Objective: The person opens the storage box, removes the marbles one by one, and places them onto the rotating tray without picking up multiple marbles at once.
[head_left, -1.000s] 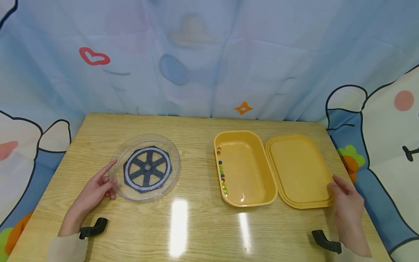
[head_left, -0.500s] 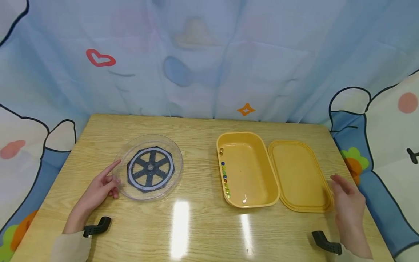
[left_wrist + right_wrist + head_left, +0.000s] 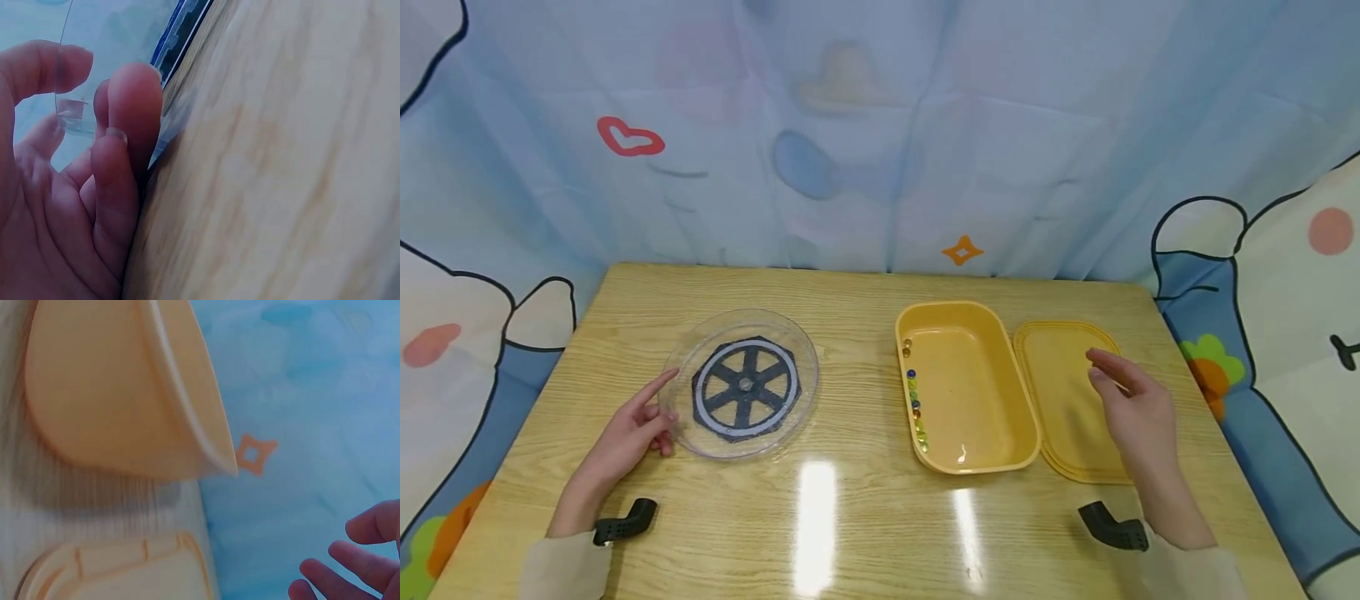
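Observation:
A clear round plastic dish [image 3: 801,350] with a dark, six-spoked wheel shape [image 3: 745,385] at its middle lies on the table's left half. At its left rim, my left hand [image 3: 631,429] pinches the clear wall, index finger pointing along the rim; the left wrist view shows that wall [image 3: 119,34] among the fingers. My right hand [image 3: 1138,408] hovers over the right part of the flat yellow lid [image 3: 1067,400], fingers loosely bent and holding nothing. Left of the lid stands a yellow box [image 3: 970,375] with several small glass marbles [image 3: 913,396] along its left inner wall.
The wooden table [image 3: 857,367] ends at a blue patterned curtain [image 3: 865,208] behind. Bright light reflections [image 3: 815,525] lie on the front of the tabletop. A black wrist device [image 3: 1112,527] sits on the right arm, another [image 3: 627,521] on the left.
The lid came to lie slightly lower on the table as my right hand let go of it. That hand has since moved left and up over the lid. My left hand stays at the dish.

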Demonstrator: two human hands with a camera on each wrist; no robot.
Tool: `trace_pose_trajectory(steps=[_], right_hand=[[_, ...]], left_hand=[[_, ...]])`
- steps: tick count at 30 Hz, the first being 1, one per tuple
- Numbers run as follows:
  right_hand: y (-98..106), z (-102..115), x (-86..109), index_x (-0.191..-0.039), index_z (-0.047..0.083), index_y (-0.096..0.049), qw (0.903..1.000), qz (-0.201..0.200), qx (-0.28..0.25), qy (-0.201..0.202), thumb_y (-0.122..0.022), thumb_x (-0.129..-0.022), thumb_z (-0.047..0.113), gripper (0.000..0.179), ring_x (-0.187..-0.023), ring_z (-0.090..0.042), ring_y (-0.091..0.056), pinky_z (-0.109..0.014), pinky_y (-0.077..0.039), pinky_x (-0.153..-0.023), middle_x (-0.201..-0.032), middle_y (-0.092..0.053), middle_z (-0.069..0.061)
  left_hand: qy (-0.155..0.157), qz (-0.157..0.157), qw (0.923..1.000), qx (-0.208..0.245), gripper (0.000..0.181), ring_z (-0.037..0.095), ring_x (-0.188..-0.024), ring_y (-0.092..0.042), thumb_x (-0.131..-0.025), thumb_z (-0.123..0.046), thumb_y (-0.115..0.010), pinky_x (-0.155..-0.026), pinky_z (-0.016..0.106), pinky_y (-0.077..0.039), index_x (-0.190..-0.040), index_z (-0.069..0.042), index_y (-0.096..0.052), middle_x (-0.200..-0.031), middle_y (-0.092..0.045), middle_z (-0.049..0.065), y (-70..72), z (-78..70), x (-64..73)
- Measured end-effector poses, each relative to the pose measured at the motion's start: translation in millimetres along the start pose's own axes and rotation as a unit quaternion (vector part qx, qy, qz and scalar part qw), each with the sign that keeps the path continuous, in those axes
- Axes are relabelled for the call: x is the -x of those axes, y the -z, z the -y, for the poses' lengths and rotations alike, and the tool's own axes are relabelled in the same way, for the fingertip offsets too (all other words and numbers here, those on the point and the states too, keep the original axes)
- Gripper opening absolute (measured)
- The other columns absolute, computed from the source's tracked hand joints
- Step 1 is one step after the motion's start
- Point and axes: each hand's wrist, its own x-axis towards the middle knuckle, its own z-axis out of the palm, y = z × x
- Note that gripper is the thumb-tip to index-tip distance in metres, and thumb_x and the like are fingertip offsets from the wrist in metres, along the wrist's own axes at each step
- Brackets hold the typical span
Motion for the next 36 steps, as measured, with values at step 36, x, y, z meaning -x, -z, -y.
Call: trace_pose_trajectory(steps=[36], right_hand=[[-167.5, 64.6, -70.9, -0.108, 0.004, -0.077, 0.9530, 0.272, 0.042, 0.127, -0.072, -0.092, 0.011, 0.018, -0.087, -0.022, -0.065, -0.031, -0.052, -0.072, -0.103, -0.074, -0.009]], left_hand=[[0.023, -0.014, 0.9995, -0.017, 0.066, 0.019, -0.055, -0.060, -0.100, -0.001, -0.053, -0.054, 0.032, -0.055, -0.159, -0.010, -0.025, -0.068, -0.054, 0.008, -5.5, -6.3, 4.6]])
